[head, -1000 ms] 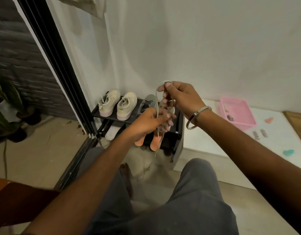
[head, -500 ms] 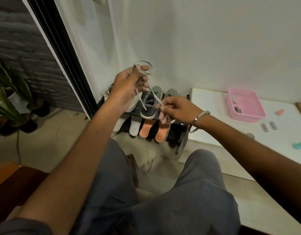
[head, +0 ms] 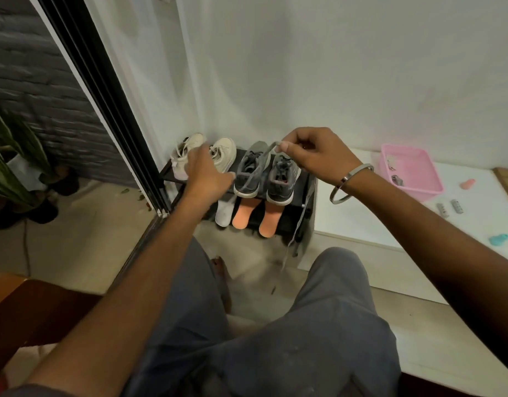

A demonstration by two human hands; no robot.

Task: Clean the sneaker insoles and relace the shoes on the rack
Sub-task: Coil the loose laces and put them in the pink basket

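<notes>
A low black shoe rack (head: 303, 193) stands against the white wall. On its top shelf sit a cream pair of sneakers (head: 225, 151) at left and a grey pair (head: 254, 170) at right. Two orange insoles (head: 242, 214) and a white insole (head: 224, 214) lean on the lower shelf. My right hand (head: 316, 151) pinches one end of a grey shoelace (head: 257, 167) above the grey pair. My left hand (head: 208, 174) pinches the lace lower down, in front of the cream sneakers. The lace's free length hangs down by the rack's right side.
A pink basket (head: 410, 170) and small bits lie on a white low platform (head: 361, 216) at right. Black sliding-door frame (head: 104, 110) and potted plants (head: 15, 164) are at left. A brown wooden seat edge (head: 32, 308) is at lower left, my knees below.
My right hand rose from in front of the rack to above the grey sneakers. My left hand dropped from high up to the shelf level, and the lace's loop is now pulled out straight.
</notes>
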